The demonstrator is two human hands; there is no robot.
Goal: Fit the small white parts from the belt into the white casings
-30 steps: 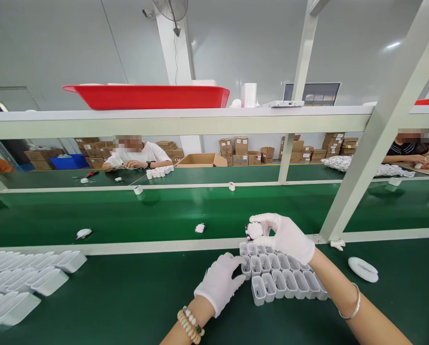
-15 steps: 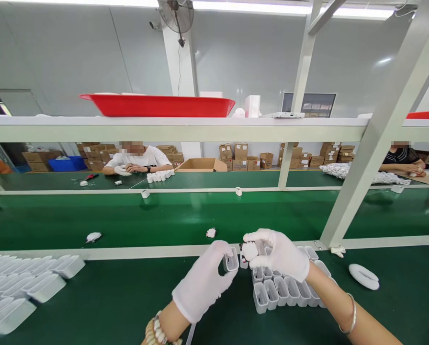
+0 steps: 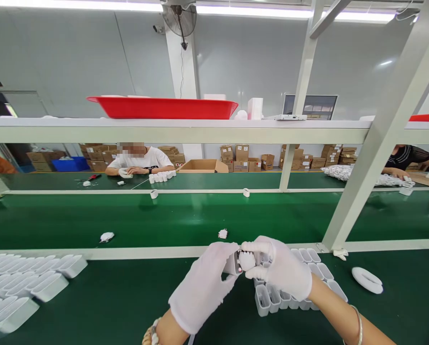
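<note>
My left hand (image 3: 204, 283), in a white glove, grips a small white plastic housing (image 3: 232, 264) between thumb and fingers. Facing it, my gloved right hand (image 3: 281, 268) pinches a small white part with dark edges (image 3: 246, 261). That part is at the open end of the housing; how far it goes in is hidden by my fingers. Beneath and beyond my right hand stand rows of open white housings (image 3: 263, 299), partly covered by the hand. A white oval ring-like piece (image 3: 367, 280) lies on the bench to the right.
Rows of larger white trough-shaped shells (image 3: 49, 286) fill the bench's left side. Small white parts (image 3: 222, 234) ride on the green belt (image 3: 178, 220). A slanted post (image 3: 365, 134) rises at right. Overhead, a shelf carries a red tray (image 3: 164, 108). A co-worker (image 3: 139, 160) sits opposite.
My hands have come together, bringing the dark-edged white part against the housing's open end. The housing has turned toward it. Pieces on the belt have shifted rightward in view.
</note>
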